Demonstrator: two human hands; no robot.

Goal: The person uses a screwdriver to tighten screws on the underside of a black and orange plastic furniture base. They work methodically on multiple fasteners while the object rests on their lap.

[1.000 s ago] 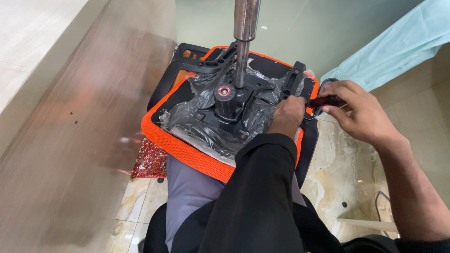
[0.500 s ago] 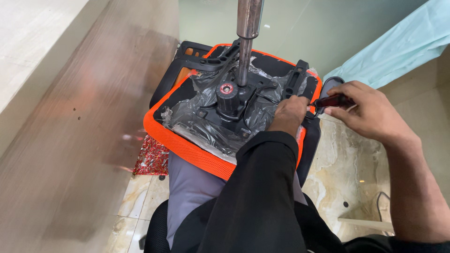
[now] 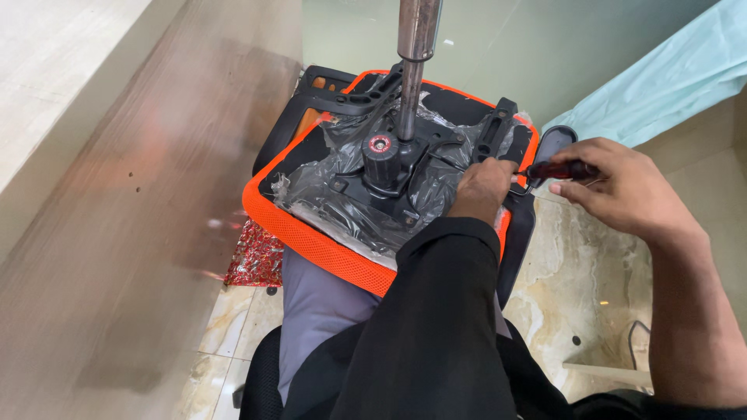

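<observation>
Resting upturned on the person's lap, the orange-rimmed chair seat [image 3: 311, 237] shows its black mechanism [image 3: 385, 167] under crinkled clear plastic [image 3: 327, 194], a metal column [image 3: 412, 70] rising from the middle. At the seat's right edge the left hand [image 3: 482, 190] presses down, fingers curled on nothing visible, while the right hand [image 3: 622, 190] clenches a dark-handled screwdriver [image 3: 556, 169] just beside it.

Metal post [image 3: 412, 70] on chair seat [image 3: 311, 233]; screwdriver [image 3: 556, 169] right.

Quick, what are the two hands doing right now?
Left hand: curled, pressing on the upside-down chair seat near its black bracket; holding nothing visible.
Right hand: closed around a dark-handled screwdriver.
</observation>
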